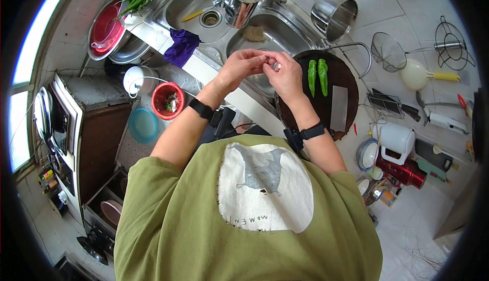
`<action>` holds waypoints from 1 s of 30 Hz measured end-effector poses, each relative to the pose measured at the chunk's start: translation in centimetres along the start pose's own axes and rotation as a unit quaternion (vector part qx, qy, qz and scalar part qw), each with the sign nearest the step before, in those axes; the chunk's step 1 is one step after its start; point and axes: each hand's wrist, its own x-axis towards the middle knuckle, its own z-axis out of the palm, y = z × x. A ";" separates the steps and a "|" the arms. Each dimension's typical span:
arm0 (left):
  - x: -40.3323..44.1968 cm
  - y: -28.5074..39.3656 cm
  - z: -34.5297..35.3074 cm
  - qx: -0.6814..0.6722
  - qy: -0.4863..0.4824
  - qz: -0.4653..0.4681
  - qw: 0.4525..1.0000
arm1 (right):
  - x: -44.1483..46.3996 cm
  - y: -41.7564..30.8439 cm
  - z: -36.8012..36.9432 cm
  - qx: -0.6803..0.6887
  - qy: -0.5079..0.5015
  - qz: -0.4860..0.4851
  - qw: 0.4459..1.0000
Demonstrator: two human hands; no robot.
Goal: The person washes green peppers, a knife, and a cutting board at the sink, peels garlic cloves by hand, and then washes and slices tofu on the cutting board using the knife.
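My left hand (238, 71) and my right hand (285, 75) meet over the near rim of the right sink basin (275, 35). Both have their fingers pinched together, the tips touching or nearly so. A small whitish piece (278, 66) shows at my right fingers; its kind is too small to tell. Whatever my left fingertips hold is hidden. Just right of my right hand lies a round dark chopping board (304, 109). On it are two long green peppers (312, 78) (322, 77) and a broad cleaver blade (338, 109).
A left sink basin (178, 7) holds a yellow-handled tool. A purple cloth (182, 46) hangs over the counter edge. Below stand a red bin (167, 101) with scraps and a blue basin (143, 125). A saucepan (333, 17), strainer (388, 52) and knife rack (384, 103) line the right.
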 end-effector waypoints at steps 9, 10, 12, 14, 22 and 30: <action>-0.2 0.8 0.2 0.035 0.039 -0.011 0.999 | 0.0 0.5 0.1 -0.019 0.027 -0.106 0.994; -0.1 0.7 0.0 0.045 0.043 0.005 0.998 | 0.0 0.7 0.1 -0.020 0.028 -0.105 0.994; -0.2 0.7 -0.4 0.034 0.036 -0.002 0.999 | 0.0 1.0 0.2 0.026 -0.006 -0.076 0.997; -0.2 0.6 -0.6 0.023 0.032 -0.009 0.999 | 0.0 1.1 -0.1 0.064 -0.019 -0.057 0.996; -0.8 1.0 -1.2 -0.048 -0.001 -0.018 0.999 | 0.5 1.9 -1.3 0.189 -0.093 0.013 0.978; -0.5 1.0 -0.3 0.157 0.065 0.041 0.985 | 0.5 1.6 -0.6 0.128 -0.055 -0.025 0.990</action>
